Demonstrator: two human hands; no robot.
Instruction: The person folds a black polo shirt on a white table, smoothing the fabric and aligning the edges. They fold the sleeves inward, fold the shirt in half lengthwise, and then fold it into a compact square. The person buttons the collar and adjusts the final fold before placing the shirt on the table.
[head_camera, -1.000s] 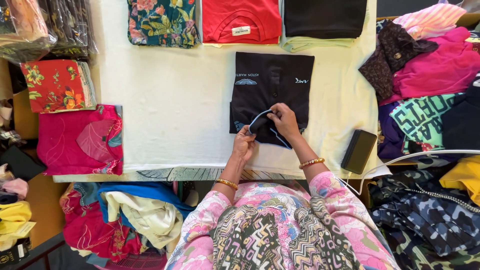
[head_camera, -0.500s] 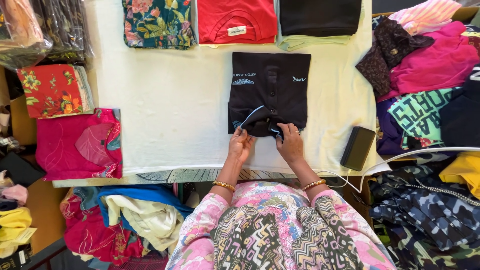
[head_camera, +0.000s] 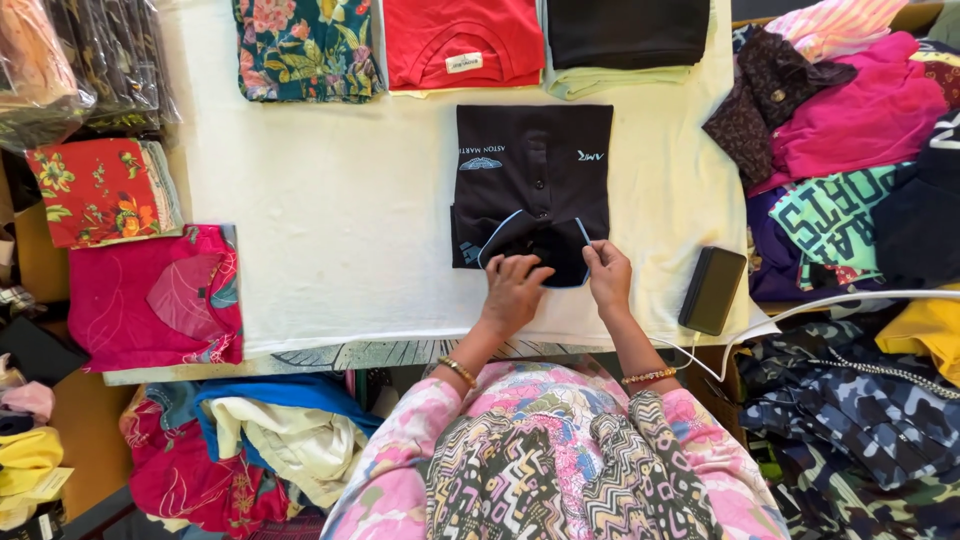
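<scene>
Folded black polo shirt with pale blue collar trim (head_camera: 530, 180) lies flat at the near edge of the cream-covered table (head_camera: 330, 220), collar toward the person. Left hand (head_camera: 513, 290) presses the collar, fingers spread, likely to keep the fold flat. Right hand (head_camera: 608, 275) pinches the collar's right tip between narrow fingers. Black slab-shaped phone (head_camera: 712, 290) sits just right.

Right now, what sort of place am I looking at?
Probably a clothing shop or garment packing room: folded shirts line a cloth-covered table, heaps of clothes sit alongside, and both hands smooth a black polo shirt.
</scene>
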